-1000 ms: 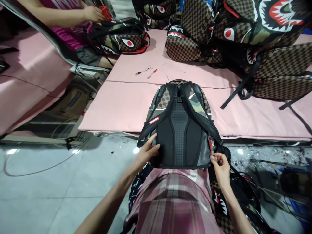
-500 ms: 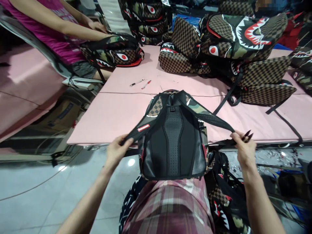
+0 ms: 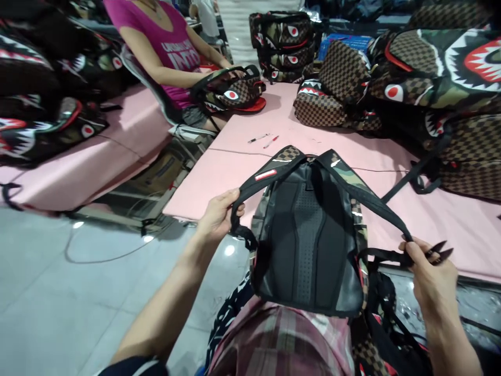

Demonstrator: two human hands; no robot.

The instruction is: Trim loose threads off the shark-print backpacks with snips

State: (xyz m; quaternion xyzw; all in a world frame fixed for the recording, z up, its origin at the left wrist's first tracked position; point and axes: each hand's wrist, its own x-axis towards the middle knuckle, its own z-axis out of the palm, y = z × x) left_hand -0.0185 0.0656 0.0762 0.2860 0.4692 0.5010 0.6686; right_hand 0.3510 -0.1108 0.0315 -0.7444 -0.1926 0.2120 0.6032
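A backpack [image 3: 307, 245] rests partly on my lap and leans against the table edge, its black padded back panel facing me. My left hand [image 3: 219, 215] is closed around the lower end of its left shoulder strap [image 3: 256, 180], which carries a small red-and-white label. Out to the right, my right hand [image 3: 432, 269] pinches the end of the right shoulder strap [image 3: 371, 201] and pulls it taut. Two dark pointed blades, apparently thread snips [image 3: 442, 253], stick out from that same hand; their handles are hidden in the palm.
On the pink table [image 3: 219, 167] lie a black pen [image 3: 258, 138] and a red pen [image 3: 271, 141]. A pile of shark-print backpacks [image 3: 410, 89] stands at right, more backpacks [image 3: 50, 104] at left. Across the table, a co-worker [image 3: 168, 57] handles another backpack [image 3: 233, 94].
My view has swung left. My left hand has lifted its strap higher, so the strap now bends at my fingers. The right hand still holds its strap and the snips.
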